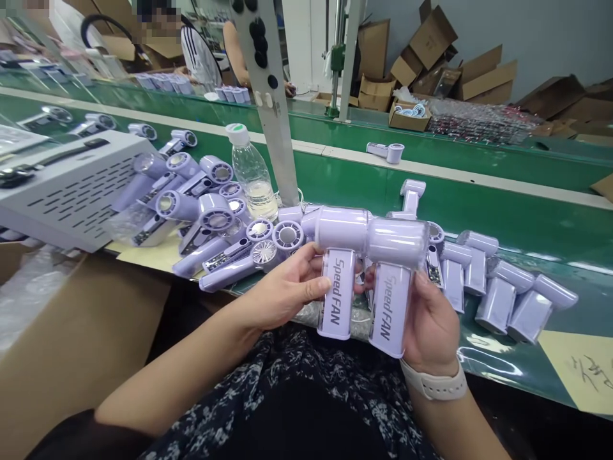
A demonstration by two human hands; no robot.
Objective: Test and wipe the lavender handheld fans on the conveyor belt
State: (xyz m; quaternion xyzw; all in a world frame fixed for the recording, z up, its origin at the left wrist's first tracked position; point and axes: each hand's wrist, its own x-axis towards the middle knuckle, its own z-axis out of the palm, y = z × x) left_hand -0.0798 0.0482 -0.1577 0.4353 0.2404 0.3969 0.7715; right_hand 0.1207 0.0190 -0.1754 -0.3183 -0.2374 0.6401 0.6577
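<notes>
Two lilac handheld fans are held side by side in front of me, their "Speed FAN" lettering turned toward me. My left hand point(299, 281) is closed round the handle of the left handheld fan point(339, 281), its thumb on the front. The right handheld fan point(393, 287) sits in my right hand point(433, 322), fingers wrapped behind the handle. Their barrel heads touch or nearly touch at the top. Behind and left of them lies a heap of similar fans point(215, 217), several showing open handles with inner parts. More fans point(498, 281) stand in a row at the right.
A clear water bottle point(253, 179) stands behind the heap, beside a metal post point(278, 128). The slotted metal box point(81, 191) is at left, above a cardboard box point(90, 319). One fan point(387, 151) lies on the green conveyor point(335, 176). People work across the line.
</notes>
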